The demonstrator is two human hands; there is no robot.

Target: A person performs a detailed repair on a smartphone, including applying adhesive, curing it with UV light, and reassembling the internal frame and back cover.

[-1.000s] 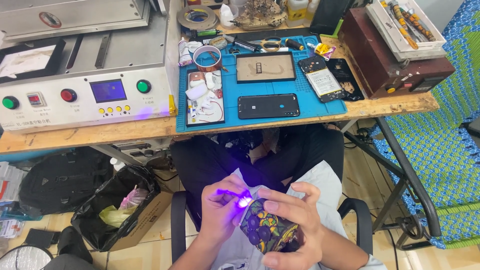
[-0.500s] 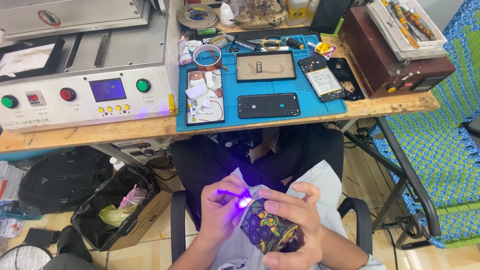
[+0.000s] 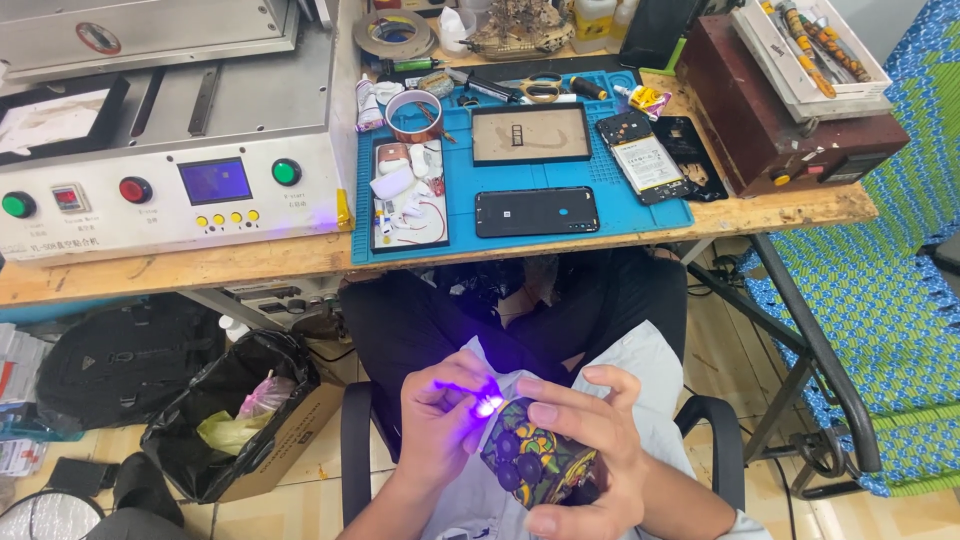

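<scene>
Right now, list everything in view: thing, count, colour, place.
Workbench: one, wooden, across the top.
Machine with buttons and small screen: one, grey-white, bench left.
Work mat: one, blue, bench centre.
Phone with dark screen: one, black, mat front.
Opened phones: two, dark, mat right.
Framed panel: one, black-edged tan, mat centre.
Tape rolls: two, copper and grey, mat rear.
Scissors: one, black, mat rear.
Box: one, dark brown, bench right, tool tray on top.
Bin bag: one, black, floor left.
Patterned phone case: one, multicoloured, in right hand.
Small lit lamp: one, violet glow, in left hand.
Left hand: holds lamp.
Right hand: grips case.
</scene>
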